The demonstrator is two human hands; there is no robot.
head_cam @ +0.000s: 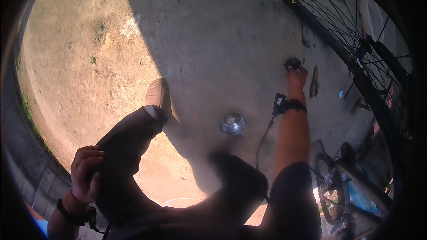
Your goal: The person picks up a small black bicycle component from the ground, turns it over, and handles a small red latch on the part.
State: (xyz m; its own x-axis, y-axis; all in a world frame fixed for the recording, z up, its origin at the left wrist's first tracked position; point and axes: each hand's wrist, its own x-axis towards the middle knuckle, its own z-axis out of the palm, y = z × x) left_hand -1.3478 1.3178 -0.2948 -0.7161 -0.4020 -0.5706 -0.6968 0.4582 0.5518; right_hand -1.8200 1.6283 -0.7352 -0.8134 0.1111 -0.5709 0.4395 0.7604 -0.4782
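Note:
My right hand (296,76) reaches out at the right, its fingers closed on a small dark object (292,63) at ground level; what it is cannot be made out. A dark, narrow, flat object (314,81) lies on the concrete just right of that hand. My left hand (87,173) rests on my trouser leg at the lower left, holding nothing that shows. Between my legs and my right arm, a shiny metal bowl (234,123) sits on the ground. Each wrist wears a dark band with a cabled device.
A large spoked bicycle wheel (320,35) curves along the right side. Farther down stands a bicycle with a smaller-looking wheel (330,190), near blue items. A whitish container (371,18) shows behind the spokes. My shoe (158,93) is on the sunlit concrete, at the shadow's edge.

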